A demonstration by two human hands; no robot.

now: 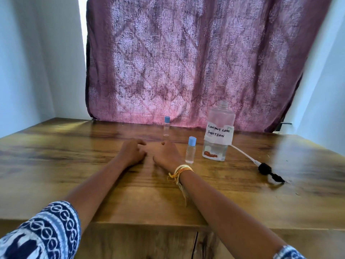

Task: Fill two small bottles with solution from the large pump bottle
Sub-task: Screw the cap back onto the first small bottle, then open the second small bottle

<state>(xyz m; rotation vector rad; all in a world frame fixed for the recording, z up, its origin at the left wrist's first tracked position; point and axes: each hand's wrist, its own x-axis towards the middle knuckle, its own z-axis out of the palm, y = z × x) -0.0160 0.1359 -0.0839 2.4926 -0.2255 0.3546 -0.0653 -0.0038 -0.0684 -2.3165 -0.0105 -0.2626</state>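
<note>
Both hands, left (131, 153) and right (167, 155), rest mid-bench (56, 146). Two capped vials (166, 126) (190, 150), an uncapped bottle (218, 133) and its pump (267, 170) lie toward the far right.

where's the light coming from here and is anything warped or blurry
Head view: daylight comes from behind the purple patterned curtain, with a blown-out white strip at its left edge; a soft sheen lies across the brown wooden table; wide-angle distortion tilts the walls and bows the table's edges; the blue-and-white patterned sleeve in the near corner looks soft; the handwritten label on the large clear bottle stays readable.
</note>
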